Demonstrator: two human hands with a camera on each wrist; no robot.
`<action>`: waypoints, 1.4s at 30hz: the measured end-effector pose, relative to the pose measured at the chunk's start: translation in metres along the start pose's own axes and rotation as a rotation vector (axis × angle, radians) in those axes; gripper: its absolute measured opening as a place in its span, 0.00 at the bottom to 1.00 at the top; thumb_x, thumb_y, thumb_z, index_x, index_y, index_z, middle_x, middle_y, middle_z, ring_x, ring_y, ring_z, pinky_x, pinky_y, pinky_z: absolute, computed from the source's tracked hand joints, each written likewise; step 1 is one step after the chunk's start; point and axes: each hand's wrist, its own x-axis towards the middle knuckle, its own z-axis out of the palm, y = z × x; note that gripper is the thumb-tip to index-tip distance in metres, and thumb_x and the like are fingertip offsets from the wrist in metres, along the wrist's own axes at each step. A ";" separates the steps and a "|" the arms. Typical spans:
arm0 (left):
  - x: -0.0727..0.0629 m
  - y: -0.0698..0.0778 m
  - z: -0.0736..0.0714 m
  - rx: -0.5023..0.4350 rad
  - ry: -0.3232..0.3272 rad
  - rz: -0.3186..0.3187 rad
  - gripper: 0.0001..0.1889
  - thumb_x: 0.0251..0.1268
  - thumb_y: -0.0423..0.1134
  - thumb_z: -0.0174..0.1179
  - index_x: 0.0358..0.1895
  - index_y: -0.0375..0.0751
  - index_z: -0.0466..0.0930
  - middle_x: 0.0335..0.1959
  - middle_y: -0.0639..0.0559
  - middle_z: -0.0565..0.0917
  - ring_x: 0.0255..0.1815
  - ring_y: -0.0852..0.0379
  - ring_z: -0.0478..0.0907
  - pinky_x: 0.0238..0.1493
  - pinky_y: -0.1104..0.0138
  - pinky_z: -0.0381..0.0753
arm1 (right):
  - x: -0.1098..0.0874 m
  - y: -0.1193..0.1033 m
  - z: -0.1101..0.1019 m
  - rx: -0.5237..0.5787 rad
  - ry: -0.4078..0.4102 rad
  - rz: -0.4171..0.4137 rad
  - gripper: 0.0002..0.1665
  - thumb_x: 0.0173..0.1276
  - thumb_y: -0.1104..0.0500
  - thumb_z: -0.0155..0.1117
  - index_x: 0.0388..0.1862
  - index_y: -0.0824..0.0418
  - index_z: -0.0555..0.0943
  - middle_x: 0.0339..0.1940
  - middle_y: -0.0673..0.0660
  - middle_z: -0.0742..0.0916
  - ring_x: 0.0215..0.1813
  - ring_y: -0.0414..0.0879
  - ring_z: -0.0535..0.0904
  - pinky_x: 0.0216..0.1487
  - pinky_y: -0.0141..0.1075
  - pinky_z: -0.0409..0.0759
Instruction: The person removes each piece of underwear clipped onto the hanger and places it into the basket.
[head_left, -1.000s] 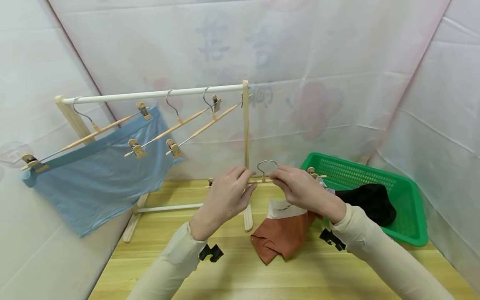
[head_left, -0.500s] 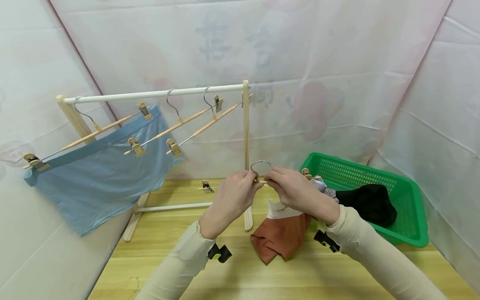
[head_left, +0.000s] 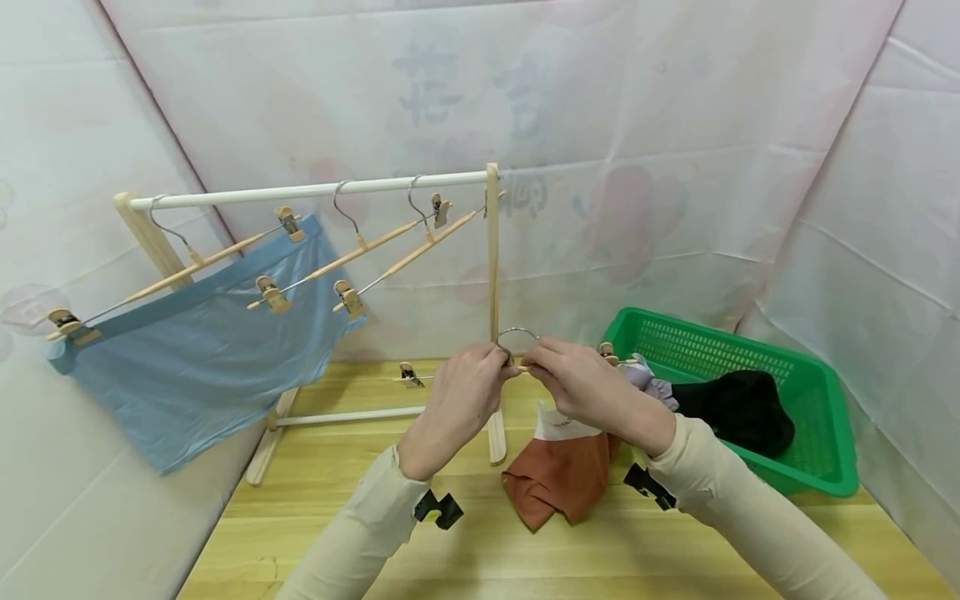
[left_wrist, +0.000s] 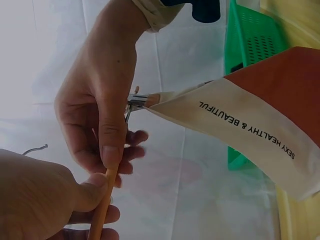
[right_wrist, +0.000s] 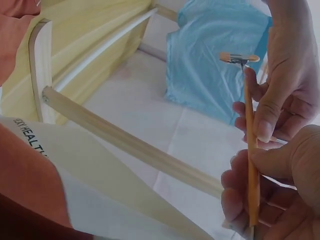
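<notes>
A clip hanger is held level above the table, its metal hook (head_left: 517, 330) upright. My left hand (head_left: 459, 400) pinches the wooden bar (right_wrist: 253, 185) between thumb and fingers, close beside the hook. Right next to it, my right hand (head_left: 588, 390) pinches the same bar. At the right end, a clip (left_wrist: 142, 100) grips a corner of the off-white waistband (left_wrist: 240, 120) of rust-orange underpants (head_left: 558, 479), which hang down in front of the hands. The left-end clip (right_wrist: 240, 58) has no cloth in it.
On the left stands a wooden rack with a white rail (head_left: 285, 192). Blue underpants (head_left: 232, 358) hang there from one hanger, beside two bare clip hangers (head_left: 367, 243). A green basket (head_left: 821, 417) at right holds black (head_left: 738, 408) and pale lilac cloth (head_left: 641, 375).
Both hands have come closer together on the bar: the left shifted right, the right slightly left. The hanger and the underpants' waistband have moved a little left.
</notes>
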 end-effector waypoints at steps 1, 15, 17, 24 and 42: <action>0.000 0.000 0.000 -0.003 -0.001 -0.001 0.09 0.71 0.44 0.63 0.34 0.43 0.83 0.25 0.54 0.83 0.21 0.57 0.78 0.16 0.70 0.70 | 0.000 0.000 -0.001 0.000 0.008 -0.006 0.09 0.72 0.65 0.64 0.49 0.58 0.85 0.39 0.52 0.86 0.34 0.40 0.79 0.35 0.31 0.81; -0.002 -0.006 -0.005 -0.053 -0.027 -0.026 0.08 0.72 0.45 0.62 0.36 0.48 0.86 0.27 0.58 0.86 0.25 0.59 0.81 0.16 0.71 0.71 | -0.014 0.028 -0.031 0.075 0.062 0.130 0.12 0.74 0.61 0.64 0.53 0.57 0.85 0.49 0.54 0.89 0.49 0.46 0.83 0.40 0.40 0.82; -0.003 -0.007 -0.005 -0.064 -0.027 -0.027 0.08 0.72 0.46 0.62 0.37 0.48 0.87 0.29 0.58 0.87 0.26 0.59 0.82 0.17 0.71 0.72 | -0.018 0.035 -0.030 0.098 0.046 0.159 0.10 0.75 0.59 0.63 0.52 0.55 0.85 0.47 0.52 0.89 0.46 0.43 0.83 0.37 0.38 0.81; -0.006 -0.012 -0.007 -0.060 -0.039 -0.037 0.09 0.72 0.46 0.62 0.37 0.47 0.87 0.30 0.56 0.88 0.25 0.58 0.82 0.17 0.71 0.71 | -0.028 0.050 -0.028 0.176 -0.020 0.230 0.06 0.75 0.52 0.63 0.43 0.46 0.86 0.35 0.41 0.89 0.36 0.33 0.81 0.39 0.35 0.83; -0.011 -0.024 -0.007 -0.083 -0.042 -0.058 0.07 0.70 0.44 0.63 0.35 0.48 0.88 0.27 0.57 0.86 0.20 0.62 0.78 0.15 0.76 0.63 | -0.039 0.065 -0.007 0.272 0.120 0.054 0.13 0.68 0.65 0.70 0.35 0.44 0.86 0.27 0.41 0.87 0.25 0.28 0.74 0.26 0.24 0.74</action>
